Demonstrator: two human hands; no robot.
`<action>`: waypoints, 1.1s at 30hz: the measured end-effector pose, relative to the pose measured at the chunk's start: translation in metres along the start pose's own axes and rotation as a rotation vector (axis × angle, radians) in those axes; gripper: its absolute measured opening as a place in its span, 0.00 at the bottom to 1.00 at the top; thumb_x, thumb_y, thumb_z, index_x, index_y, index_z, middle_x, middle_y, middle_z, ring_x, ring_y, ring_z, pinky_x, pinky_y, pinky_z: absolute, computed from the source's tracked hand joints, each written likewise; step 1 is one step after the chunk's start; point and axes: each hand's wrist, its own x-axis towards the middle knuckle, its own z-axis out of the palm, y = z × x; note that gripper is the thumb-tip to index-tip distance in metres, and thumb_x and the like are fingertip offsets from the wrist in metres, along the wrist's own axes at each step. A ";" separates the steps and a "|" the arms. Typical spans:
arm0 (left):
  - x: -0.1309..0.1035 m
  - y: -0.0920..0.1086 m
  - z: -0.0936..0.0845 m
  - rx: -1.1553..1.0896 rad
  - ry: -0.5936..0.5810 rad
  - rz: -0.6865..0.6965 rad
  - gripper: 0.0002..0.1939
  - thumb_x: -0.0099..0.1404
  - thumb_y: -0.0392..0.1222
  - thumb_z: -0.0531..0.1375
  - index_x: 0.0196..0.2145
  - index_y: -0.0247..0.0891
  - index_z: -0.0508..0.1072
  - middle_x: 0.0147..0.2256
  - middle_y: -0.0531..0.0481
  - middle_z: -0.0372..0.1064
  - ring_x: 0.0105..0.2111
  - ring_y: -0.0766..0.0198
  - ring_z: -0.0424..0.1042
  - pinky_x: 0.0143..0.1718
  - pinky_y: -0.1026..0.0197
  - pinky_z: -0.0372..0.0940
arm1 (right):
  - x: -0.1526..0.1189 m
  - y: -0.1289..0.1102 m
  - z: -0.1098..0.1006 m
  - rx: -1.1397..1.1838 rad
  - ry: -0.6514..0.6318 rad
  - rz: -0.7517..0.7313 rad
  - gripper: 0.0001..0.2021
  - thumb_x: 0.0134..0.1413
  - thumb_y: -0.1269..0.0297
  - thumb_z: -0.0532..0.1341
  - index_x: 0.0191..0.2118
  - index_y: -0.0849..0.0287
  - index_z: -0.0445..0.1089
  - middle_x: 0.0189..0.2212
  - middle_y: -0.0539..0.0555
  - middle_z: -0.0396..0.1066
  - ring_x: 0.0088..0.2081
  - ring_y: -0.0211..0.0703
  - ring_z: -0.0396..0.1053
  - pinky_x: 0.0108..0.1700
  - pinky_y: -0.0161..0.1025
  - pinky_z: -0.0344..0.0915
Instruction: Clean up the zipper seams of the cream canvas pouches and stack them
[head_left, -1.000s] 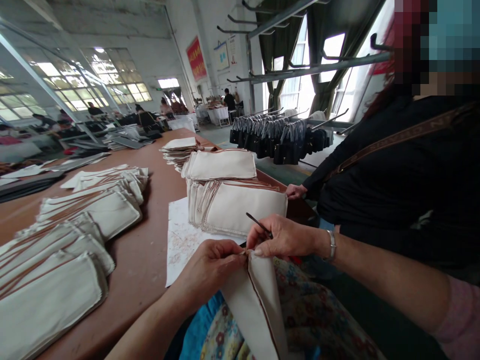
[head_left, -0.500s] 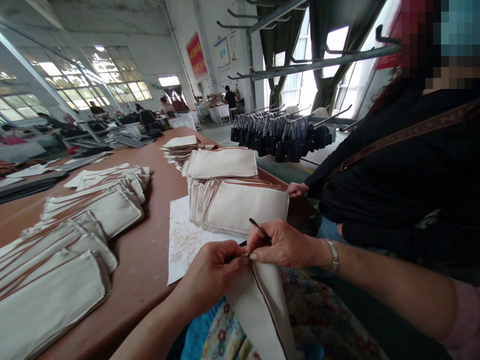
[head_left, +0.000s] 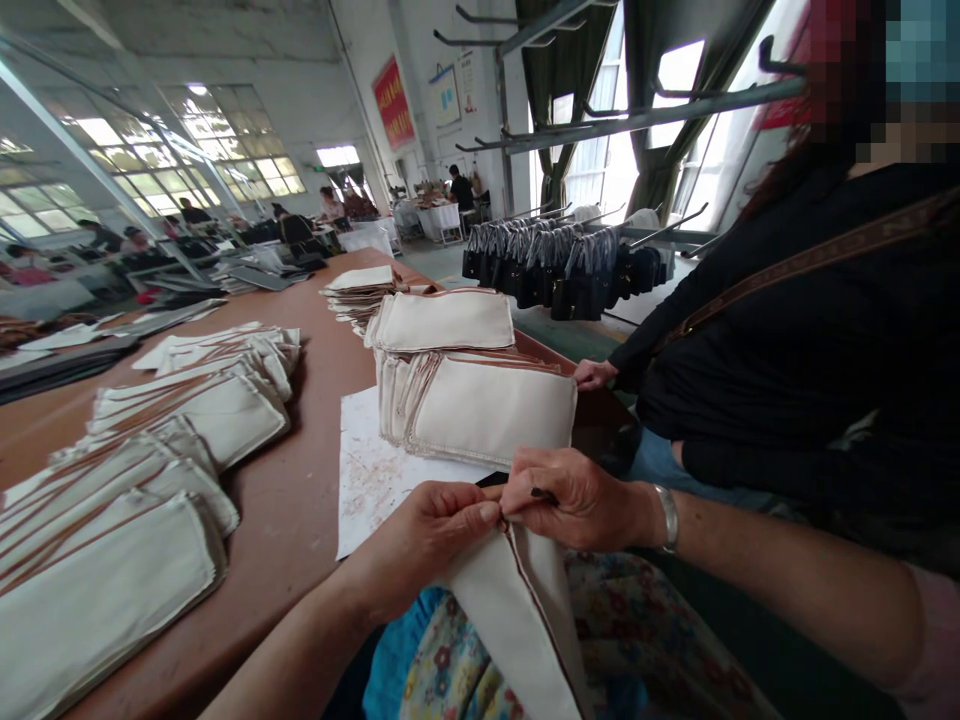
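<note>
A cream fabric piece with a brown edge (head_left: 510, 610) hangs over my lap, its top end pinched between my hands. My left hand (head_left: 439, 530) is closed on that top corner, thumb against fingers. Beside it and touching it, my right hand (head_left: 577, 497) is closed around a thin dark tool (head_left: 543, 494), of which only a short end shows; its tip is hidden. Just beyond my hands, a stack of cream pieces (head_left: 491, 405) sits on a white sheet (head_left: 375, 480) strewn with brown scraps.
More cream pieces (head_left: 120, 560) lie in overlapping rows on the brown table (head_left: 285, 500) at left. At right stands a person in black (head_left: 780, 350), one hand (head_left: 596, 375) at the table edge. Black bags (head_left: 562, 270) hang from a rack behind.
My right hand has turned and its fingers have curled in further, so the dark tool, which stuck up to the left, now shows only a short end. The fabric stays pinched.
</note>
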 end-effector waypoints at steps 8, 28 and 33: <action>-0.012 0.002 0.003 0.103 -0.022 0.118 0.18 0.61 0.52 0.65 0.26 0.35 0.71 0.22 0.54 0.61 0.21 0.70 0.58 0.22 0.67 0.52 | 0.009 -0.018 -0.023 0.564 -0.150 0.613 0.21 0.63 0.46 0.56 0.42 0.62 0.66 0.24 0.45 0.63 0.14 0.27 0.56 0.13 0.26 0.52; -0.010 -0.012 0.006 0.278 0.051 0.445 0.17 0.66 0.49 0.62 0.25 0.34 0.67 0.23 0.54 0.58 0.24 0.70 0.55 0.24 0.67 0.50 | 0.010 -0.017 0.008 0.820 -0.052 0.544 0.26 0.58 0.39 0.57 0.31 0.63 0.63 0.22 0.45 0.57 0.21 0.29 0.52 0.22 0.28 0.50; -0.020 0.004 -0.006 0.449 0.010 0.418 0.22 0.64 0.56 0.61 0.26 0.33 0.69 0.23 0.54 0.57 0.24 0.69 0.54 0.24 0.67 0.50 | 0.020 -0.026 -0.006 0.647 -0.233 0.536 0.21 0.54 0.46 0.65 0.30 0.63 0.65 0.18 0.43 0.56 0.16 0.27 0.51 0.16 0.28 0.46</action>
